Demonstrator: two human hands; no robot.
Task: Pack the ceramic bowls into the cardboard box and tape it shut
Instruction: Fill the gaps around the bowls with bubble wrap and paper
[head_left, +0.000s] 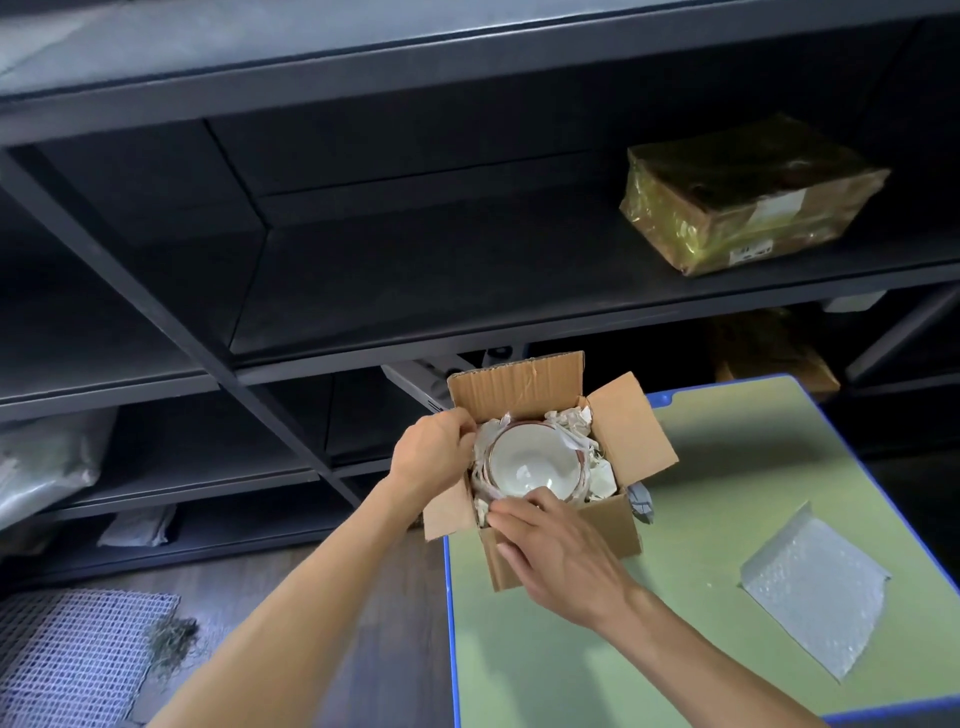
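In the cardboard box (615, 530) our ceramic bowl (535, 465) sits amid paper packing (571, 418); our left hand (434, 449) pinches packing at its left wall, our right hand (566, 561), fingers straight, presses it nearside

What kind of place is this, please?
Probably a stockroom or packing area: dark metal shelving holds a wrapped parcel, and bubble wrap lies on the green worktable near the open cardboard box.
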